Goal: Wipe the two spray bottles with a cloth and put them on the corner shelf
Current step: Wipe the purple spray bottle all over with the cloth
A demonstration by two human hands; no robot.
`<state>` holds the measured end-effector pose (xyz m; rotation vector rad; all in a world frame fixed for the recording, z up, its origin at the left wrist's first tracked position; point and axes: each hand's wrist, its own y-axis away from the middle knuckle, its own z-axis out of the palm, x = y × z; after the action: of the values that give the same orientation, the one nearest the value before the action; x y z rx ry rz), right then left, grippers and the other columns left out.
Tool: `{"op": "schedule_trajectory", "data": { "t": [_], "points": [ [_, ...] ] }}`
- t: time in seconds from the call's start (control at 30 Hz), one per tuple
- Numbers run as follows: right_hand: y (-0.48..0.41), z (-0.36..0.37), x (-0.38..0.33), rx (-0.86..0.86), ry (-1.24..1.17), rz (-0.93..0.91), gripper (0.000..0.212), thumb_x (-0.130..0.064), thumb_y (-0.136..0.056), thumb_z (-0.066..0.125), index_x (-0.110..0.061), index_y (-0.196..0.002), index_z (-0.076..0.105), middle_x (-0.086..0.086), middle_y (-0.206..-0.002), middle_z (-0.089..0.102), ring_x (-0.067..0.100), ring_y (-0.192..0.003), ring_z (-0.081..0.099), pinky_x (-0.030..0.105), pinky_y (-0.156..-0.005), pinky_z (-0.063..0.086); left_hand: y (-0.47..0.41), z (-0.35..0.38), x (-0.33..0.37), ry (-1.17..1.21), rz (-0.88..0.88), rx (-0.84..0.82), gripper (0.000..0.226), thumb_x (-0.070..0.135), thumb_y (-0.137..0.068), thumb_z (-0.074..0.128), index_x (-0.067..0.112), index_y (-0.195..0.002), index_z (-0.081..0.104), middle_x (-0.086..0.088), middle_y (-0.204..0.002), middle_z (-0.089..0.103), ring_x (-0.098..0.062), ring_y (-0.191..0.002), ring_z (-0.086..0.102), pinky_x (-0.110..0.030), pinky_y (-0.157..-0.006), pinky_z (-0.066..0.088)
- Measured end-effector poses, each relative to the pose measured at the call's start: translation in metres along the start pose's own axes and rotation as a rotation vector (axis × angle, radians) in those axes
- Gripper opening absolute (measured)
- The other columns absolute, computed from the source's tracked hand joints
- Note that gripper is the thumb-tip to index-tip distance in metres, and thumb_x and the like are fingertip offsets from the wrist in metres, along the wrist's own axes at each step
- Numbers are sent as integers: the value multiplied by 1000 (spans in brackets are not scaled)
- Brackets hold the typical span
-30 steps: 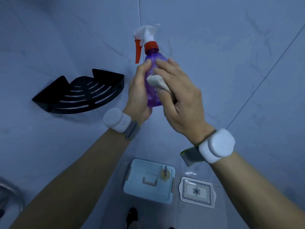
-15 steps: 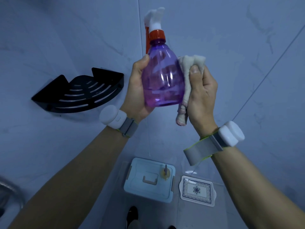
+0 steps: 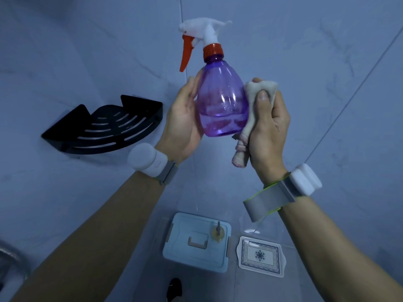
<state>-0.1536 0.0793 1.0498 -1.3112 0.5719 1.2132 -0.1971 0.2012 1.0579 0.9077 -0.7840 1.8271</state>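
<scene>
Left hand (image 3: pixel 185 118) grips the purple spray bottle (image 3: pixel 222 101) upright before the wall corner. Right hand (image 3: pixel 269 125) clenches the cloth (image 3: pixel 250 110) against the bottle's right side. Corner shelf (image 3: pixel 104 127) sits apart at left, with open wall between.

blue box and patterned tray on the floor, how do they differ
The blue box is a plain light blue with a lid, side clasps and a recessed handle; the patterned tray is white with a dark border and a central motif. The blue box is bigger and taller; the patterned tray is smaller, shallow and open. A small yellowish item stands on the box; the tray carries nothing. Both are rectangular and lie side by side on the floor.
</scene>
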Motion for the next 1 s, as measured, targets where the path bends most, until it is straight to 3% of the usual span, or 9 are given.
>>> {"op": "schedule_trajectory", "data": {
  "t": [0.17, 0.23, 0.33, 0.4, 0.57, 0.7, 0.8, 0.93, 1.0],
  "points": [
    [5, 1, 5, -23, -87, 76, 20, -45, -88, 51, -43, -95, 70, 7, -96, 60, 26, -83, 47, 67, -82, 46, 2, 3, -5, 55, -28, -45, 63, 51, -95, 35, 4, -135, 47, -23, -136, 52, -35, -126, 52, -48, -106, 43],
    [6, 1, 7, -44, -45, 61, 21, -46, -88, 49, -46, -96, 69, 7, -104, 60, 27, -91, 50, 70, -91, 43, 2, 4, -7, 75, -47, -60, 57, 50, -96, 33, 5, -124, 54, -21, -124, 61, -33, -117, 59, -46, -101, 48],
    [4, -3, 7, -66, 51, 25, 14, -31, -99, 46, -32, -98, 60, 1, -93, 60, 19, -79, 57, 49, -77, 56, 3, 3, -7, 80, -62, -67, 48, 46, -98, 30, 9, -112, 57, -11, -100, 73, -24, -95, 69, -39, -84, 55],
    [1, -6, 6, -42, 96, -2, 11, -24, -100, 45, -24, -92, 52, -7, -82, 56, 9, -71, 54, 37, -67, 52, 3, 2, -6, 69, -24, -43, 47, 43, -99, 31, 6, -114, 57, -9, -97, 72, -23, -92, 70, -37, -81, 56],
    [-23, -11, -14, 24, 80, -178, 13, -20, -98, 51, -19, -92, 63, -4, -66, 57, 12, -59, 54, 29, -62, 50, 1, 1, -6, 28, 33, 23, 49, 40, -93, 46, 4, -125, 53, -11, -105, 66, -25, -94, 68, -42, -80, 56],
    [-37, 8, -26, -226, 272, -442, 20, -9, -94, 59, 2, -102, 72, 7, -101, 72, 19, -96, 67, 34, -95, 51, -5, 6, -10, 14, 19, 10, 58, 43, -87, 56, 2, -129, 55, -24, -132, 56, -42, -123, 53, -58, -105, 41],
    [-36, 7, -17, -375, 426, -503, 35, -20, -95, 55, 1, -121, 66, 14, -135, 62, 22, -130, 56, 38, -110, 44, -5, 5, -12, 16, 16, 20, 54, 39, -93, 51, 1, -131, 54, -25, -133, 55, -38, -122, 55, -46, -100, 46],
    [-14, 0, -6, -410, 493, -613, 37, -16, -97, 51, 1, -127, 62, 19, -140, 56, 30, -136, 49, 44, -114, 40, -6, -2, -8, 12, 10, 53, 56, 38, -93, 52, -1, -132, 52, -20, -124, 60, -30, -116, 59, -36, -91, 51],
    [3, 0, 4, -439, 584, -743, 35, -16, -97, 51, 0, -125, 65, 20, -137, 58, 36, -136, 48, 49, -114, 38, -5, -3, -3, -1, -43, 44, 68, 45, -89, 58, -3, -135, 47, -22, -125, 54, -32, -121, 53, -38, -101, 46]
  ]
}}
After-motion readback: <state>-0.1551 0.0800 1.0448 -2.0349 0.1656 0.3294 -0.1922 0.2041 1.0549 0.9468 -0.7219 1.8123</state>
